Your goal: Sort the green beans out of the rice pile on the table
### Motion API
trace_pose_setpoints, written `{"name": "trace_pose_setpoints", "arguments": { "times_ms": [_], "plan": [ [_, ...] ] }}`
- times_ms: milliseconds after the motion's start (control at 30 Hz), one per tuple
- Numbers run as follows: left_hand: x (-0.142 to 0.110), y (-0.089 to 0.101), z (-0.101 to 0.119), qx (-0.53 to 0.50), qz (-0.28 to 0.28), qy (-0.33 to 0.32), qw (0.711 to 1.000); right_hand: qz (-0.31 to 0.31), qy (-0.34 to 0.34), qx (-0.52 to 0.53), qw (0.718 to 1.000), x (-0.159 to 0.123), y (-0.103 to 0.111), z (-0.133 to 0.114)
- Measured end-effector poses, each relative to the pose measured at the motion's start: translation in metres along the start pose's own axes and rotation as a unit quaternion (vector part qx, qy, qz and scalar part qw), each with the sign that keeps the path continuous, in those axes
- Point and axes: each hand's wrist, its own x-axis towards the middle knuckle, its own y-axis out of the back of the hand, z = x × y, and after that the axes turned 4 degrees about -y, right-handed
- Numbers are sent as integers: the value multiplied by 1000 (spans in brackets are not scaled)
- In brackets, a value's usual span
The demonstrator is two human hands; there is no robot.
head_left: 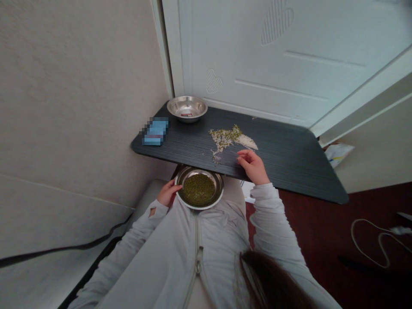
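My left hand (168, 193) grips the left rim of a metal bowl (219, 189) in my lap, its thumb over the edge. Small green beans, like mung beans (198, 189), cover the bowl's bottom. Over the front part of the dark table, my right hand (252, 165) hovers or rests with loosely bent fingers; thumb and forefinger look apart, with nothing visible between them. Just beyond it lies a spread of green beans mixed with white grains (223, 138). A pale heap of rice-like grains (247, 141) adjoins its right side.
A second metal bowl (187, 112) with a small label inside stands at the table's (289, 159) back left. Near the left edge lies a blurred blue object (156, 131). A white door (257, 77) rises behind. On the floor at right is a white cable (363, 221).
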Motion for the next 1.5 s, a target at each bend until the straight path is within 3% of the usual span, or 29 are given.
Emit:
{"name": "trace_pose_setpoints", "arguments": {
  "times_ms": [1500],
  "plan": [
    [0,1,0,10,-1,2,1000,6,-6,10,1000,-1,0,-3]
  ]
}}
